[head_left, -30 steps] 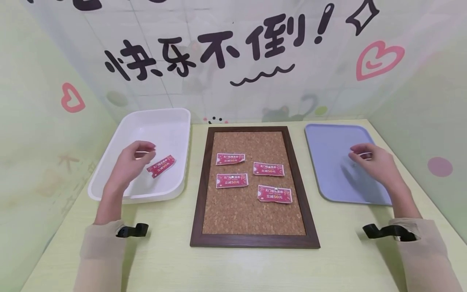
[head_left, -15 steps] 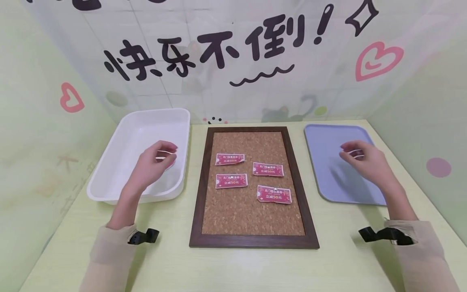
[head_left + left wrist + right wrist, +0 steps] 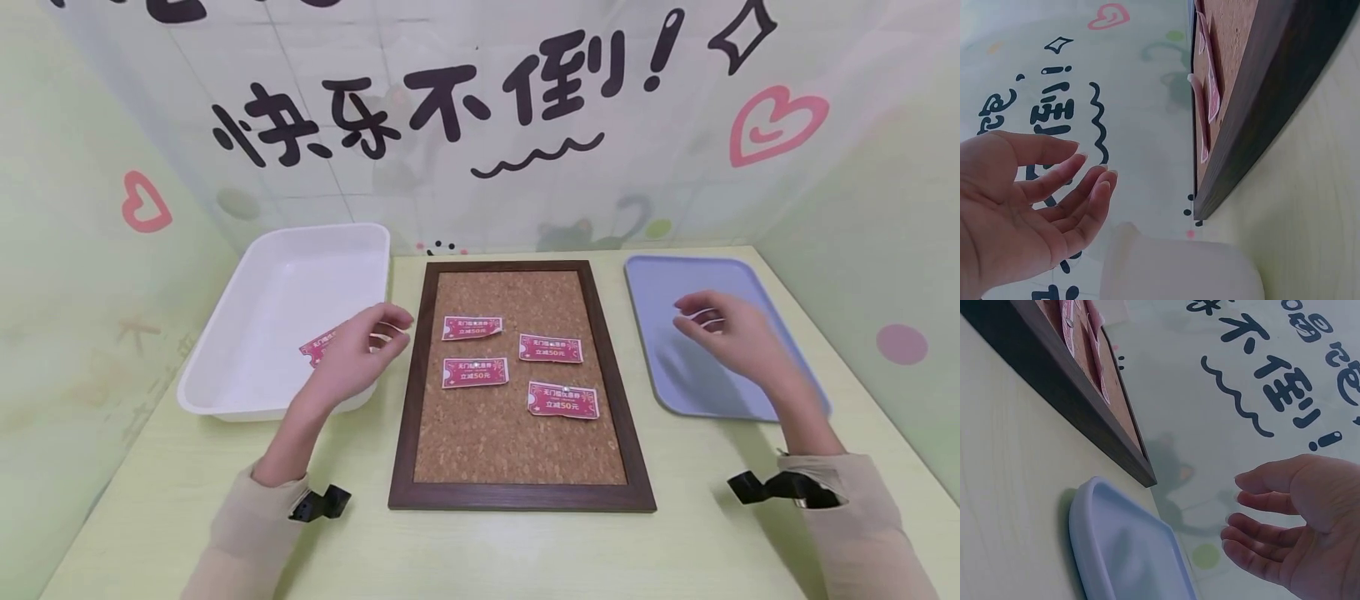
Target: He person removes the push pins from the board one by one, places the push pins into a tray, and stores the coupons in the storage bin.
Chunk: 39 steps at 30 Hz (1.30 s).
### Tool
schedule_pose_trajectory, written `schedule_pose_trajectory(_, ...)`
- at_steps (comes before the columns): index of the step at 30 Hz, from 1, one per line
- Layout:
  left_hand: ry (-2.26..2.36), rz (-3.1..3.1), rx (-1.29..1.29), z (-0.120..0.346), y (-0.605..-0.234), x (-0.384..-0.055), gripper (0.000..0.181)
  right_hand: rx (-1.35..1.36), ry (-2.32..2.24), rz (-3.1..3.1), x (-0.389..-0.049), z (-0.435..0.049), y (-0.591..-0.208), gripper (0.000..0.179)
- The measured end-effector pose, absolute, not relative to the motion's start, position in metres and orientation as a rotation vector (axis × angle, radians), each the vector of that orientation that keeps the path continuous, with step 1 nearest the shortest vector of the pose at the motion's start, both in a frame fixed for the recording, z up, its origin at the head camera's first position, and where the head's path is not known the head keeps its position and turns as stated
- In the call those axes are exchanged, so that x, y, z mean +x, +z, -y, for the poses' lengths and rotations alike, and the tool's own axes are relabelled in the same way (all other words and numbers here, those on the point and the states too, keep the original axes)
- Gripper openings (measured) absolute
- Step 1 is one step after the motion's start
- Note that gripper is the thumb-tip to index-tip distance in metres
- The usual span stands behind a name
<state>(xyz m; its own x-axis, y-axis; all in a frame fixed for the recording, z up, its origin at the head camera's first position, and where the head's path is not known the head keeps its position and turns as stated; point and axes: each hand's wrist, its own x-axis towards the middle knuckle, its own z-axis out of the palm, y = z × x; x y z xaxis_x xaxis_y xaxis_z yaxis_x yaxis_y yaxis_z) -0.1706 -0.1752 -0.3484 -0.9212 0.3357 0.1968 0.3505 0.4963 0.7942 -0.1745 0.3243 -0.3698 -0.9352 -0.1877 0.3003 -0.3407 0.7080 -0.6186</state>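
Observation:
My left hand (image 3: 352, 354) hovers over the right rim of the white tub (image 3: 258, 308), fingers loosely bent and holding nothing. Under it, partly hidden, a pink paper coupon (image 3: 317, 346) lies in the tub. My right hand (image 3: 731, 337) is in the air above the blue tray (image 3: 667, 292), also without anything in its loosely bent fingers. Between the hands lies a cork board (image 3: 517, 454) in a dark wooden frame. Several pink coupons (image 3: 551, 348) are pinned on it, two at the left and two at the right. Both wrist views show gaps between thumb and fingers.
The pale wooden table (image 3: 480, 554) carries everything. A printed wall sheet (image 3: 525, 208) with black lettering rises behind, and green side walls (image 3: 67, 292) close off both sides. The board's raised frame (image 3: 525, 497) stands between the tub and the tray.
My left hand has moved right from inside the tub toward the board, uncovering part of the coupon there. My right hand has drifted left over the tray. The pinned coupons stay put.

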Motion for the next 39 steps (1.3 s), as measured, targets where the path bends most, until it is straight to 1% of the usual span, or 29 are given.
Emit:
schedule_pose_trajectory(11, -1.450, 2.698, -0.759, 0.149, -0.358, -0.163, 0.022, 0.561, 1.041, 2.686, -0.172, -0.303, -0.371, 0.023)
schedule_pose_trajectory(17, -1.486, 2.718, -0.821, 0.134, -0.361, -0.159, 0.022, 0.668, 1.068, 2.697, -0.172, -0.284, -0.372, 0.022)
schedule_pose_trajectory(28, -1.429, 2.799, -0.906, 0.107, -0.371, -0.159, 0.023, 0.772, 1.066, 2.806, -0.167, -0.252, -0.377, 0.022)
schedule_pose_trajectory(33, -1.413, 2.824, -0.931, 0.101, -0.371, -0.157, 0.025, 0.815, 1.076, 2.834, -0.164, -0.243, -0.380, 0.019)
schedule_pose_trajectory(39, -1.450, 2.825, -0.947, 0.094, -0.367, -0.156, 0.024, 0.852, 1.073, 2.862, -0.160, -0.231, -0.385, 0.021)
